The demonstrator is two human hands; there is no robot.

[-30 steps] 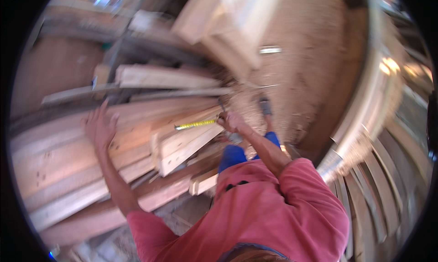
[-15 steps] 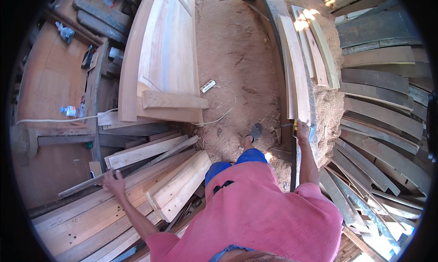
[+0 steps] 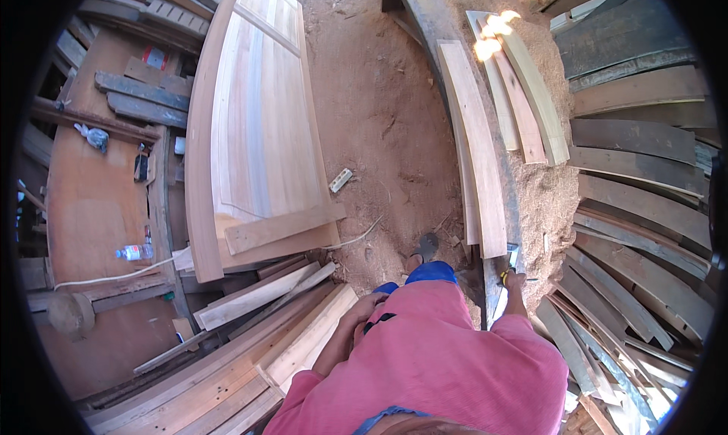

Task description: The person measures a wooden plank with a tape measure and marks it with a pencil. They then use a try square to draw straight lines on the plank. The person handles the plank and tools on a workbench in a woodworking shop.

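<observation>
Right hand (image 3: pixel 516 280) first: its fingers are curled around a yellow and black tape measure (image 3: pixel 506 276), right at the near end of the bench (image 3: pixel 426 17). Left hand (image 3: pixel 368 306) is down by the blue shorts (image 3: pixel 431 272), left of the bench, and honestly I can't tell if those fingers are spread, pressed together or pinching anything.

What's changed: half a second ago that left hand is out over the board pile (image 3: pixel 193 386), further left of the bench; now it's pulled in to the body. A second ago the tape's yellow blade is out over that pile too, and now I can't see any blade out. My read: the pile isn't being worked right now, and the tape is over by the bench instead.

Further out, two pale planks (image 3: pixel 476 151) lie along the bench, more strips (image 3: pixel 523 105) sit just right of it, and a wooden door (image 3: pixel 265 124) lies well left of it.
</observation>
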